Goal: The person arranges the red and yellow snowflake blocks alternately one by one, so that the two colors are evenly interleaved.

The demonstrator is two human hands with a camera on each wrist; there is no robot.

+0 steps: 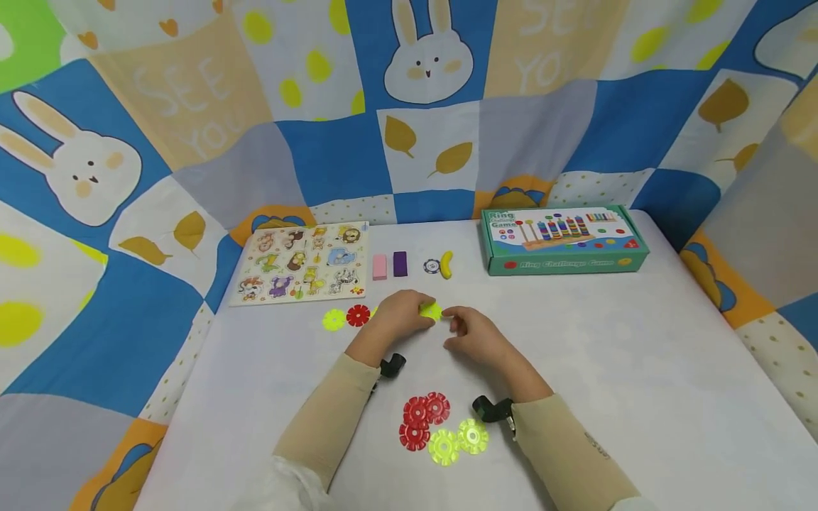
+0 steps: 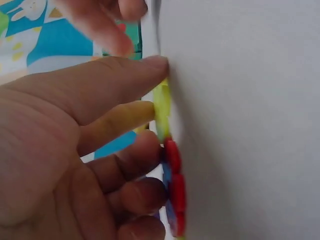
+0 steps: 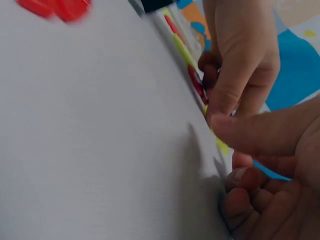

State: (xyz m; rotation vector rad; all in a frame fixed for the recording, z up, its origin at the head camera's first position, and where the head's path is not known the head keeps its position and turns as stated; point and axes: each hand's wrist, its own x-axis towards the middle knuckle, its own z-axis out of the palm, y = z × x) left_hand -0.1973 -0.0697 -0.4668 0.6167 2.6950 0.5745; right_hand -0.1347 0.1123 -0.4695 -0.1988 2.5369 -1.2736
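My left hand (image 1: pixel 401 318) pinches a yellow notched plastic disc (image 1: pixel 431 311) between thumb and index finger, low over the white table. That disc ends a row whose left part shows a yellow disc (image 1: pixel 334 319) and a red disc (image 1: pixel 358 315); the left hand covers the middle. In the left wrist view red discs (image 2: pixel 176 192) line up beside the pinched yellow one (image 2: pixel 162 107). Just right of that disc hovers my right hand (image 1: pixel 481 342), fingers loosely bent, holding nothing visible. Nearer me lie several loose discs, red (image 1: pixel 415 410) and yellow (image 1: pixel 444 447), some overlapping.
Behind the row lie an animal puzzle board (image 1: pixel 300 264), a pink block (image 1: pixel 380 267), a purple block (image 1: pixel 400 264), a small round patterned piece (image 1: pixel 431 266) and a yellow curved piece (image 1: pixel 446 265). A green game box (image 1: pixel 562 241) stands back right. Patterned cloth (image 1: pixel 434 156) hangs behind the table.
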